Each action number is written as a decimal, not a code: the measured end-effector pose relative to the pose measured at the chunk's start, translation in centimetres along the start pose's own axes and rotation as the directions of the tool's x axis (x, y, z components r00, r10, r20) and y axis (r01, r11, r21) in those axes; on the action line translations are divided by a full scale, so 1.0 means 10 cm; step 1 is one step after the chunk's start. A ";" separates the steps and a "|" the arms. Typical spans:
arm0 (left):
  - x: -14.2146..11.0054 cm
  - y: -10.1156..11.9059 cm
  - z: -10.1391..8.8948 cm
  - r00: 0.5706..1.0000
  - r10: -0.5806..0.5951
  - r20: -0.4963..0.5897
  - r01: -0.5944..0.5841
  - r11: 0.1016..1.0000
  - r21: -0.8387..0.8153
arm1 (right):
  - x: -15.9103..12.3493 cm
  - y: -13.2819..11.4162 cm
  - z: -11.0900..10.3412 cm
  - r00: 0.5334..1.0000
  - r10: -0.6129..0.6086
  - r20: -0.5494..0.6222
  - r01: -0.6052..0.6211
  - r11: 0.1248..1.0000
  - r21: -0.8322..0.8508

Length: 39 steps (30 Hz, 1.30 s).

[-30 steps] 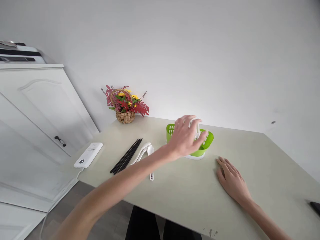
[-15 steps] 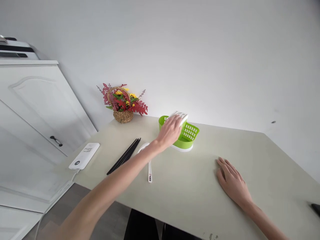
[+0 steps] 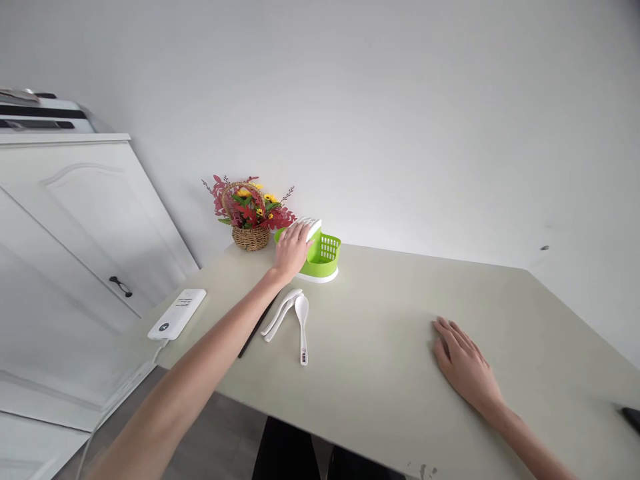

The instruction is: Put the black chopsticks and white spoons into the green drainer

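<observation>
Holds the white top [image 3: 314,229] of a green basket [image 3: 320,268] in the left hand [image 3: 291,252], with fingers curled over it and close together (cannot tell how deep underneath). Has the basket's open, slotted end just right of those fingers, above a white base [image 3: 319,279], at the back of the table [image 3: 380,320]. Has the wicker basket of flowers [image 3: 251,237] near the same fingers, to their left. Shows three white spoons [image 3: 303,325] nearer the front than the left fingertips, two of them side by side, with a black chopstick [image 3: 256,332] beside them, partly behind the forearm. Has a white power bank [image 3: 177,313], with its cable, farther left of the left fingers. Rests the right hand [image 3: 467,367] palm down on the table, with fingers nearly together and thumb slightly apart, touching only the tabletop, well apart from the green basket.
</observation>
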<state>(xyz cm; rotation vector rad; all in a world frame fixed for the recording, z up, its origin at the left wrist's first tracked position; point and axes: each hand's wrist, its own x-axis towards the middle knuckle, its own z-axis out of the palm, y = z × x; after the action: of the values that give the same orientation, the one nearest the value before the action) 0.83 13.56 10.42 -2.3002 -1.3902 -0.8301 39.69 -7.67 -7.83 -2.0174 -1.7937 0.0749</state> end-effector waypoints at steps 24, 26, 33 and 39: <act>-2.16 1.38 -0.47 0.754 -0.066 0.653 0.640 0.300 -0.708 | -0.53 -0.11 0.30 0.989 -0.120 -0.090 0.110 0.988 -0.105; -2.20 1.38 -0.50 0.768 -0.102 0.633 0.630 0.302 -0.716 | -0.64 -0.13 0.31 0.985 -0.135 -0.107 0.122 0.985 -0.120; -2.24 1.39 -0.52 0.800 -0.096 0.593 0.579 0.383 -0.720 | -0.78 -0.22 0.30 0.992 -0.082 -0.099 0.072 0.992 -0.100; -2.25 1.39 -0.51 0.808 -0.091 0.583 0.565 0.403 -0.720 | -0.77 -0.25 0.26 0.995 -0.052 -0.087 0.045 0.996 -0.081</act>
<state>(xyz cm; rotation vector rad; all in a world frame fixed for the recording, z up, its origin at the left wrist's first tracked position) 3.50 -11.32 0.47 -3.1990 -2.0424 -1.4888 35.26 -14.17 -11.14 -1.9965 -1.8142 -0.1003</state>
